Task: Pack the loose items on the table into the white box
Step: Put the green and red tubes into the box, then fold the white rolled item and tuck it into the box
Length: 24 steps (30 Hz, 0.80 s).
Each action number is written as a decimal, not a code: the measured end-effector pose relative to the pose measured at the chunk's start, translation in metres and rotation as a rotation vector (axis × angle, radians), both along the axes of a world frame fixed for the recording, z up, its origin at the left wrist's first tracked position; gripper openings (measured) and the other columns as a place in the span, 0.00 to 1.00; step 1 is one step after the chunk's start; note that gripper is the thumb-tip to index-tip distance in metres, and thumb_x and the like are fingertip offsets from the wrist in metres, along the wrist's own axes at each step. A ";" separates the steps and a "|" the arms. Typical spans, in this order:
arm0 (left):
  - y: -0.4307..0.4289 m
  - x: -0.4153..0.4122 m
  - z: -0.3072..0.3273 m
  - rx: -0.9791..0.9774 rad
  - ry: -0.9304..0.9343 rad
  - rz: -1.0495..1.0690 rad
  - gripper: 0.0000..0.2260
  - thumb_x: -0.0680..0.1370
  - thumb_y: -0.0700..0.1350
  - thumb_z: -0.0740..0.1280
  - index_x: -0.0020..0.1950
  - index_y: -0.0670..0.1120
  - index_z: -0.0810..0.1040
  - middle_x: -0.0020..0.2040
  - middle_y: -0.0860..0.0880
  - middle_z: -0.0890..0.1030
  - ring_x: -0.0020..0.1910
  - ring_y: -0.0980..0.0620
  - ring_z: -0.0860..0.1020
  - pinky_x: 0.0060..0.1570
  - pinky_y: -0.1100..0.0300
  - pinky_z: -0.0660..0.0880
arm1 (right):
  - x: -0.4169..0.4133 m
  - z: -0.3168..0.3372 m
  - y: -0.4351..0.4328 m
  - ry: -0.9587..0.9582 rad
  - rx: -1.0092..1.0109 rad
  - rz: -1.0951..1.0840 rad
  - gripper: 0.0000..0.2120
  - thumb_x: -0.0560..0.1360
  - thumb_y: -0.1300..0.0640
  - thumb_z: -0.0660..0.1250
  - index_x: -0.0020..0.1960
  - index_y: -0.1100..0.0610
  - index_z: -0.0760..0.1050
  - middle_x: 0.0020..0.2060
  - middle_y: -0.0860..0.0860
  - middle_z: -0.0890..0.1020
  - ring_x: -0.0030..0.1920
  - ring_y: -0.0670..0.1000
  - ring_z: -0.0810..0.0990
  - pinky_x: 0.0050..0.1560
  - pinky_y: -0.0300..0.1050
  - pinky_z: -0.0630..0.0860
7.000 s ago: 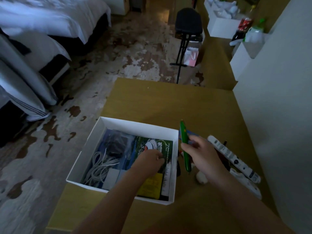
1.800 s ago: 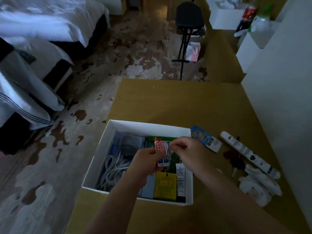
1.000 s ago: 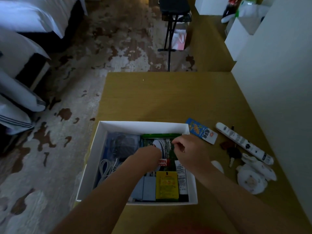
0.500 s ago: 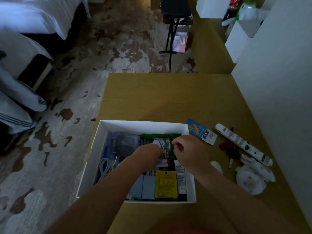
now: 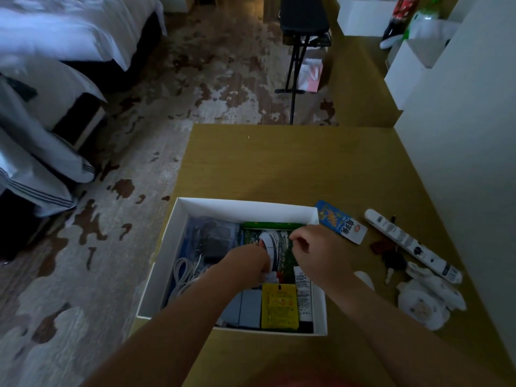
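The white box [image 5: 245, 210] sits open at the near edge of the bench [image 5: 293, 163], and both my hands are inside it. My left grip [image 5: 247, 261] is turned knuckles-up with the fingers curled down over a small red-and-white packet [image 5: 273, 276]. Only an edge of the packet shows under the hand, so I cannot tell whether I am pinching it or just touching it. My right grip [image 5: 315, 252] hangs just beside the left, over the right half of the box. Its fingers are curled, the thumb and forefinger tip are pressed together, and I see nothing between them.

Under my hands lies a green card with a white train [image 5: 275, 240], and a green pen [image 5: 272, 225] lies along the far wall. A yellow packet [image 5: 279, 305] lies near the front wall, with a white tube [image 5: 303, 291] to its right and grey blocks [image 5: 247, 305] to its left. A coiled white cable [image 5: 183, 275] and a dark bagged item [image 5: 212, 238] fill the left side.

Outside the box on the right, a blue packet [image 5: 339, 222] lies just beside the far corner. Farther right are a long white remote [image 5: 410, 244], a bunch of keys [image 5: 391, 263] and a white plush toy [image 5: 427, 298].
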<state>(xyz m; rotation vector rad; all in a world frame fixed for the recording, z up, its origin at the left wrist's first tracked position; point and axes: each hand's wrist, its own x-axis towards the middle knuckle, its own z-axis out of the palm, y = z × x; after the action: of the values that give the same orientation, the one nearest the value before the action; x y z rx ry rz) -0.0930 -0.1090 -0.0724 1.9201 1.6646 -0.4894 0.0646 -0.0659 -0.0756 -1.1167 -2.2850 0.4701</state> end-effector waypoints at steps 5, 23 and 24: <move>0.001 0.003 0.002 0.100 -0.031 0.068 0.12 0.76 0.40 0.62 0.58 0.44 0.79 0.56 0.41 0.80 0.56 0.43 0.78 0.55 0.49 0.77 | 0.008 0.003 -0.001 0.161 0.014 -0.042 0.04 0.71 0.68 0.70 0.44 0.61 0.82 0.36 0.54 0.83 0.34 0.49 0.79 0.36 0.35 0.74; 0.020 0.170 0.007 0.459 -0.589 0.420 0.11 0.75 0.40 0.62 0.55 0.48 0.78 0.52 0.47 0.81 0.50 0.50 0.78 0.48 0.59 0.74 | 0.161 -0.094 -0.024 -0.297 -0.592 -0.341 0.20 0.75 0.51 0.63 0.65 0.55 0.68 0.60 0.53 0.73 0.60 0.51 0.72 0.56 0.40 0.68; 0.018 0.177 -0.002 0.362 -0.567 0.467 0.12 0.75 0.40 0.62 0.57 0.47 0.77 0.54 0.46 0.80 0.53 0.49 0.78 0.49 0.61 0.73 | 0.163 -0.093 -0.025 -0.316 -0.624 -0.341 0.24 0.74 0.51 0.65 0.68 0.55 0.65 0.62 0.53 0.71 0.61 0.51 0.71 0.59 0.41 0.68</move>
<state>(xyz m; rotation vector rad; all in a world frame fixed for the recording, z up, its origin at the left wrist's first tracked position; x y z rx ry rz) 0.0842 -0.0910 -0.0749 1.5964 1.7890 0.5240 0.2276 -0.0906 -0.1688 -1.9647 -2.1833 0.9605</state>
